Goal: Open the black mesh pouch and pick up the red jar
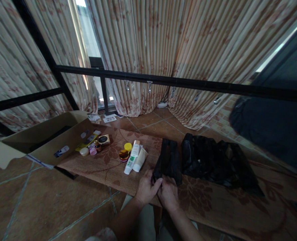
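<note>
My left hand (147, 187) and my right hand (168, 192) are close together at the near edge of a black fabric pouch (172, 155), thumbs and fingers closed on its edge. The pouch lies on the cloth-covered bench, its far side spread away from me. Just left of it lie a cream tube (140, 160), a white-and-green tube (129, 165) and a bottle with a peach cap (135, 148). Beside these are a gold-lidded jar (124, 155) and a yellow-lidded jar (128, 146). My fingertips are partly hidden against the dark fabric.
An open cardboard box (70, 137) stands at the bench's left end, with a pink jar (93, 150), a black-and-gold compact (103, 140) and other small items beside it. A crumpled black bag (213, 160) lies to the right. A dark metal rail (138, 74) crosses before the curtains.
</note>
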### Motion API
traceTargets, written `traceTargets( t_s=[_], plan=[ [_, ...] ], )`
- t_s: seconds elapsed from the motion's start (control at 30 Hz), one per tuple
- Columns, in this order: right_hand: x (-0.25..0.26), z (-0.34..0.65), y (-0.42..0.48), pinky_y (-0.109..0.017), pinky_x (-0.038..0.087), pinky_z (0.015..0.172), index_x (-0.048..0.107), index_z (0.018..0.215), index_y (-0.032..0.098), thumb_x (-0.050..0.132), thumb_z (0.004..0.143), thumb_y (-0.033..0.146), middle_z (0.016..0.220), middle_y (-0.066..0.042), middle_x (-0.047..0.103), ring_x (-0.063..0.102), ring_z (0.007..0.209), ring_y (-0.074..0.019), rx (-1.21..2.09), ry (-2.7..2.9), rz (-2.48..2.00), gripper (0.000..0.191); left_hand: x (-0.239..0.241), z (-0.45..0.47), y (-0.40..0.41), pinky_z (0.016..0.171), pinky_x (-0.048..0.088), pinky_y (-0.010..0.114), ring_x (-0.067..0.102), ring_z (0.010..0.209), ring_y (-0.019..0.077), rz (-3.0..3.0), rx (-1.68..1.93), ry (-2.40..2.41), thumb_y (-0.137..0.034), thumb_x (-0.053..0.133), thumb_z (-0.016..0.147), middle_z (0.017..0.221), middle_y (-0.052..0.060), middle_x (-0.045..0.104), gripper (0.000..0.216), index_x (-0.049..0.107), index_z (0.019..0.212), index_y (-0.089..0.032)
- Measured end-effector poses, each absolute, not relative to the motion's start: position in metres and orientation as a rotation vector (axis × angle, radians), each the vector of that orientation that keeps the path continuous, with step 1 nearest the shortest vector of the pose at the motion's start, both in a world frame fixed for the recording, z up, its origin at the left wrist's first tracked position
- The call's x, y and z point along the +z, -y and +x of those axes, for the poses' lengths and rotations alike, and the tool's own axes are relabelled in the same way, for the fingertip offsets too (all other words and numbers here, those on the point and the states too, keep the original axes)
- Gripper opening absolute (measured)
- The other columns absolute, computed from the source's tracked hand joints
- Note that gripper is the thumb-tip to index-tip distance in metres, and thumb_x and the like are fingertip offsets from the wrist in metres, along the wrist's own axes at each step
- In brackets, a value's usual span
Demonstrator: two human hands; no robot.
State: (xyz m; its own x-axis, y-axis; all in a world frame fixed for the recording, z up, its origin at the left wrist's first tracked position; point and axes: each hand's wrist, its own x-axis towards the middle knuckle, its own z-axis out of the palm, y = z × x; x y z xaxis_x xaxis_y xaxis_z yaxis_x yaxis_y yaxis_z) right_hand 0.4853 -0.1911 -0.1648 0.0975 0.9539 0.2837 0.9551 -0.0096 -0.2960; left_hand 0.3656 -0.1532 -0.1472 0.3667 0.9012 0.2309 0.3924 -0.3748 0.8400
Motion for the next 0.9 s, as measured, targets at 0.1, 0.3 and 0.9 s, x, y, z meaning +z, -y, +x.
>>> traceTargets(
  t_s=[0.1,0.3,0.9],
  plan=[
    [-0.1654,0.4852,0.191,-0.029,0.032,0.078,0.062,0.09,0.018,0.044,0.085,0.02,0.089,-0.007,0.065,0.055,0.082,-0.0182,-0.002,1.867,-1.961,0.019,-0.147,0.3656,0.1533,0.076,0.046,0.031,0.056,0.085,0.0185,1.93,0.925,-1.113,-0.04,0.047,0.084,0.091,0.007,0.058,0.03,0.057,0.103,-0.019],
    [-0.1648,0.485,0.1908,-0.029,0.032,0.077,0.061,0.091,0.018,0.044,0.085,0.019,0.086,-0.006,0.065,0.055,0.082,-0.0186,0.028,1.858,-1.971,0.018,-0.1475,0.3664,0.1539,0.074,0.046,0.03,0.056,0.082,0.0176,1.918,0.959,-1.119,-0.039,0.049,0.083,0.089,0.006,0.059,0.028,0.059,0.1,-0.018],
    [-0.1665,0.4857,0.1901,-0.029,0.032,0.077,0.061,0.09,0.017,0.044,0.085,0.019,0.085,-0.007,0.065,0.055,0.08,-0.0179,-0.033,1.889,-1.98,0.018,-0.1472,0.3664,0.154,0.075,0.045,0.031,0.056,0.082,0.0177,1.922,0.952,-1.116,-0.039,0.049,0.083,0.088,0.006,0.059,0.028,0.058,0.101,-0.019]
  ],
)
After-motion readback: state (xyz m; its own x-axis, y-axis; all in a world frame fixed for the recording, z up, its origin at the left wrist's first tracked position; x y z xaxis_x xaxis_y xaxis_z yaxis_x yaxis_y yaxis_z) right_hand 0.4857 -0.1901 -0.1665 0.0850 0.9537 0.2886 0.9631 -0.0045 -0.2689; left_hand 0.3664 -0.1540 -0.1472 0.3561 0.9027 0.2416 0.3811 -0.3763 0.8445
